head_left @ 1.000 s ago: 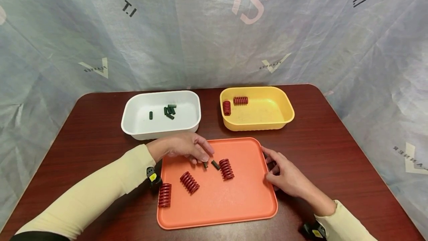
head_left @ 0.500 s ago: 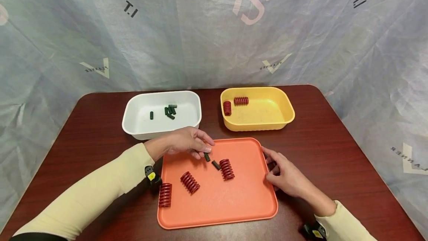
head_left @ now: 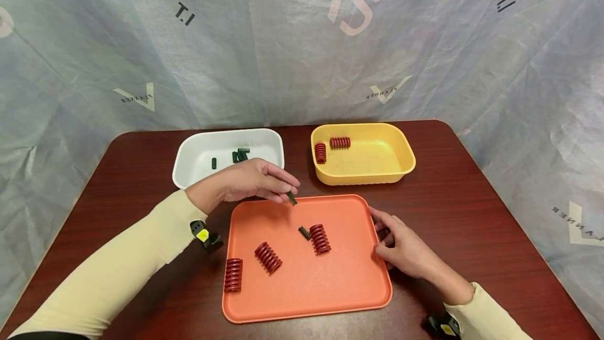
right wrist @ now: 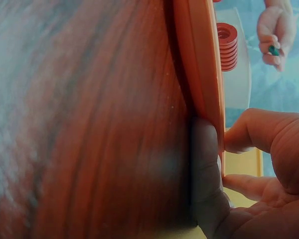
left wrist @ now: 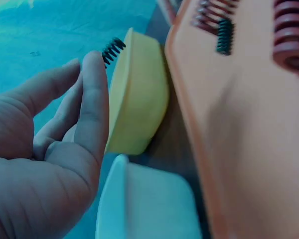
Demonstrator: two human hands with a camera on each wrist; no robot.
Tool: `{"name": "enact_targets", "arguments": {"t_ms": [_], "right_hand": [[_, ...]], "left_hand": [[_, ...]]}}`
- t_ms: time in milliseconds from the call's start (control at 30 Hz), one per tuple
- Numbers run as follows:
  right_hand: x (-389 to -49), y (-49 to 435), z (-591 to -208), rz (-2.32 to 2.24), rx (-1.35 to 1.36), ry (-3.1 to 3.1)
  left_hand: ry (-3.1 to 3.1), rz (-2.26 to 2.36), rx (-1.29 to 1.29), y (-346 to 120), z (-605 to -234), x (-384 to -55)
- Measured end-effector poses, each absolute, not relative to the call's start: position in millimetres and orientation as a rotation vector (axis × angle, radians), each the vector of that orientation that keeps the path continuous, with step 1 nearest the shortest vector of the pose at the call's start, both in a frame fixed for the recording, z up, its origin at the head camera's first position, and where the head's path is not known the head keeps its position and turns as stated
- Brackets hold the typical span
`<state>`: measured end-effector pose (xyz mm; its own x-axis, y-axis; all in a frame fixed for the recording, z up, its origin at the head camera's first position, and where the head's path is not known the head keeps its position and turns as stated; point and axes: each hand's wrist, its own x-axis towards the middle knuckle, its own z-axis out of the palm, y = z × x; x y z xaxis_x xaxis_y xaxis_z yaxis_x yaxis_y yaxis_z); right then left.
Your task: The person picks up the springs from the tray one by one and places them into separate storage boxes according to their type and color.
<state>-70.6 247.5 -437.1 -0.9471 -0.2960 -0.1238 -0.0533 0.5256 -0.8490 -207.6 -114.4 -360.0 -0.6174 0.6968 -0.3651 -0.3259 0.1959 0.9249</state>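
Above the far edge of the orange tray (head_left: 344,282), my left hand (head_left: 250,178) pinches a small dark green spring (head_left: 292,199) at its fingertips. The left wrist view shows this green spring (left wrist: 113,51) poking out past the fingers. My right hand (head_left: 408,248) grips the tray's right rim, with fingers on both sides of the edge (right wrist: 217,94). Another small green spring (head_left: 304,232) lies on the tray against a large red spring (head_left: 320,239). Two more large red springs lie on the tray, one near the middle (head_left: 268,257) and one along the left edge (head_left: 233,275).
Behind the tray, on the left, a white bin (head_left: 189,164) holds several small green springs, partly covered by my left hand. To its right stands a yellow bin (head_left: 382,153) with two red springs (head_left: 340,142) inside. A printed sheet (head_left: 264,51) hangs behind the dark table (head_left: 462,198).
My left hand has lifted a small green spring off the tray and moved it up and away, toward the white bin's near side. My right hand stays at the tray's rim.
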Motion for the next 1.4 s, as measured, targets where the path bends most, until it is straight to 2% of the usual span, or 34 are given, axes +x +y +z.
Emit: {"name": "enact_targets", "arguments": {"t_ms": [400, 700, 1133, 1400], "right_hand": [[-70, 247, -436, -1.383, -0.295, 2.512], [-70, 246, -435, -1.374, -0.292, 2.518], [-70, 246, -435, -1.381, -0.282, 2.515], [-70, 246, -436, -1.386, -0.286, 2.509]], "left_hand": [[1.783, 1.719, 0.327, -151, -345, -234], [1.836, 1.8, 0.164, -179, -342, -257], [1.875, 1.749, -0.088, -207, -365, -285], [1.923, 1.685, -0.091, -212, -383, -293]]}}
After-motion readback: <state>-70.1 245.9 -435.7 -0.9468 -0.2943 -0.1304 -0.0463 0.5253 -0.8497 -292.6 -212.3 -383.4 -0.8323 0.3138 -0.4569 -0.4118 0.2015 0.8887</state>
